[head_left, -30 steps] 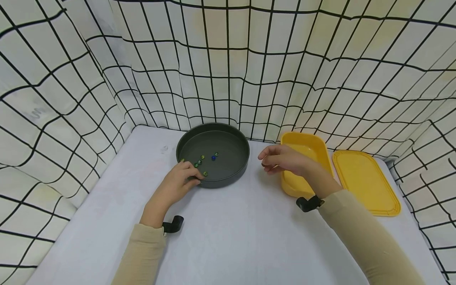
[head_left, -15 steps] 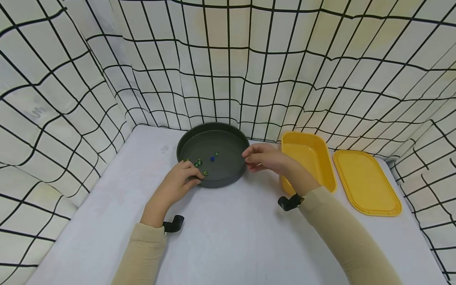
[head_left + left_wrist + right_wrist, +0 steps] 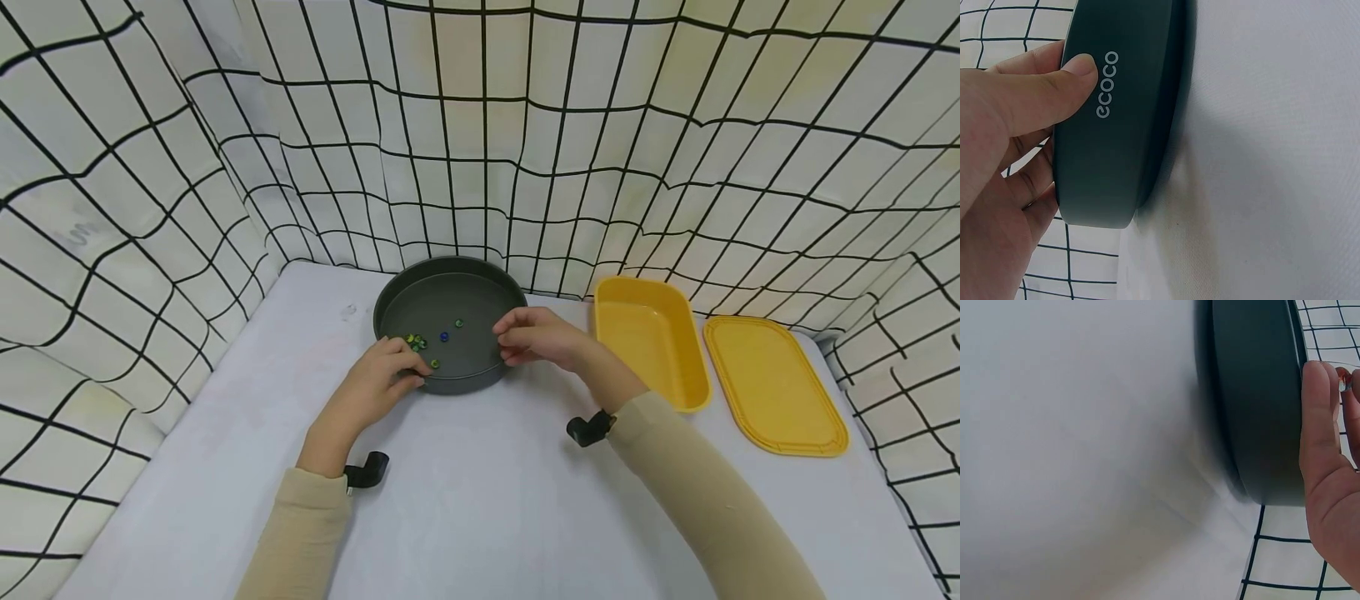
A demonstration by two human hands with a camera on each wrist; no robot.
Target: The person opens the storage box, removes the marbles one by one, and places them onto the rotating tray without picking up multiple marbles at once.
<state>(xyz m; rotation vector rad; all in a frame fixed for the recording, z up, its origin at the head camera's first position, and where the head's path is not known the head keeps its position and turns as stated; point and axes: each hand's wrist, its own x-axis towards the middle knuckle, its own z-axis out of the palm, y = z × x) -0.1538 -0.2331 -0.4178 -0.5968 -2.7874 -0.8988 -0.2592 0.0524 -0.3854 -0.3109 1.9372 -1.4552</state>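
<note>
A round dark grey pan (image 3: 472,292) stands on the white table. My left hand (image 3: 375,379) grips its near left rim; in the left wrist view the thumb (image 3: 1080,65) presses the outer wall beside the "ecoco" lettering, and the fingers go over the rim. Several green glass marbles (image 3: 435,364) and a blue marble (image 3: 444,337) lie inside the pan, mostly near that hand. Over the pan's right rim, my right hand (image 3: 540,340) pinches a small clear marble with a reddish tint (image 3: 1344,379) between its fingertips, seen partly in the right wrist view.
Right of the pan stands a yellow plastic box (image 3: 693,392), its near left part behind my right forearm. A flat yellow lid (image 3: 776,387) lies beside it. White walls with black grid netting (image 3: 480,183) close in the table at the back and sides.
My right hand has moved left from the yellow box to the pan's right rim. Some marbles have shifted slightly in the pan. My left hand keeps its place on the rim.
</note>
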